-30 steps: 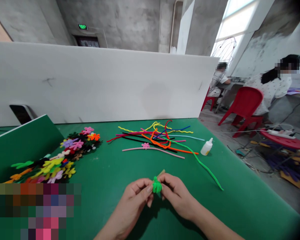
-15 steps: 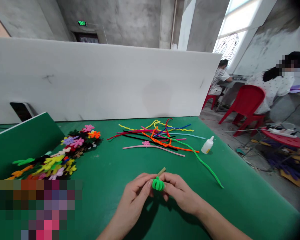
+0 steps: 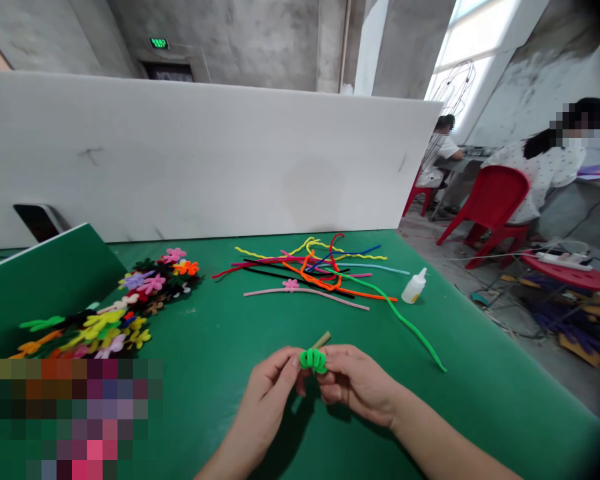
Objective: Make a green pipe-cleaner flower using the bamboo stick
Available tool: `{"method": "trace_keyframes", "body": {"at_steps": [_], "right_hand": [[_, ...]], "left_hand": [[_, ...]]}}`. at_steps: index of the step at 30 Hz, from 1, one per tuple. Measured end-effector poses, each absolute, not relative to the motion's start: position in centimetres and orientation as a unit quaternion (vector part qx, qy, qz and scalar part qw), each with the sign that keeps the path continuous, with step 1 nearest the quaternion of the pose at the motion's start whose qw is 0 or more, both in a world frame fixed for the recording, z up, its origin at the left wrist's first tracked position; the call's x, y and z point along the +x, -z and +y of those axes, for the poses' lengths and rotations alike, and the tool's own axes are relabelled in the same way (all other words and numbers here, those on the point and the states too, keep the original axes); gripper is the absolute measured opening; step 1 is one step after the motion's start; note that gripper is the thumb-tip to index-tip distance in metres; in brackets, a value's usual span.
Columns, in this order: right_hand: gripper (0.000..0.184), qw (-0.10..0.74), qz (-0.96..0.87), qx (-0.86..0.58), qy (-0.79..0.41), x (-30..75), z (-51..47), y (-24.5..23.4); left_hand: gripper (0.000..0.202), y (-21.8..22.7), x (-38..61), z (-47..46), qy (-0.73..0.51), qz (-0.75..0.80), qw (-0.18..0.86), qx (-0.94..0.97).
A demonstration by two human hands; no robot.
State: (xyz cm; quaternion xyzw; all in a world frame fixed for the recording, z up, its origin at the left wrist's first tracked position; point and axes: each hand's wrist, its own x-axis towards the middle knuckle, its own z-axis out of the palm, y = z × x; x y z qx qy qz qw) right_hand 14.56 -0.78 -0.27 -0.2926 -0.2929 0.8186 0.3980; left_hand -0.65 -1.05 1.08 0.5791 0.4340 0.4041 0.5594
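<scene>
Where the table (image 3: 195, 413) runs to the left, a green board (image 3: 55, 283) stands beside a pile of fuzzy flowers (image 3: 103, 325), apparently to keep them together. The left hand (image 3: 273, 390) pinches the left side of a green fuzzy coil (image 3: 313, 361) between thumb and fingers. The coil sits between the two hands, above the near part of the table. A tan stick (image 3: 323, 340) slants up behind it; which fingers grip the stick cannot be told. The right hand (image 3: 360, 383) grasps the coil's right side, lower fingers curled; this two-sided hold likely prevents turning.

Ahead, a bundle of fuzzy stems (image 3: 330, 287) lies loosely crossed, presumably for easy selection. At its right, a white bottle (image 3: 413, 288) stands upright.

Clearances, left to right: the board and pile limit sideways travel; a white partition (image 3: 205, 160) bounds the far edge; bare surface separates the hands from the stems; a green stem (image 3: 415, 325) reaches toward the slanting right edge, leaving room between it and the right hand.
</scene>
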Motion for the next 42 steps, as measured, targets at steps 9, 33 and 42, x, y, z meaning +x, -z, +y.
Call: {"method": "trace_keyframes", "body": {"at_steps": [9,33,42], "right_hand": [[0.012,0.37,-0.266,-0.336,-0.824,14.6,-0.5,0.2],[0.022,0.502,-0.496,-0.405,-0.581,14.2,-1.0,-0.3],[0.024,0.527,-0.388,-0.41,-0.636,14.1,-0.8,0.3]], "left_hand": [[0.019,-0.9,-0.9,-1.1,-0.436,0.454,0.517,0.581],[0.019,-1.8,-0.4,-1.4,-0.409,0.44,0.528,0.601],[0.017,-1.6,-0.3,-1.5,-0.415,0.429,0.594,0.54]]}}
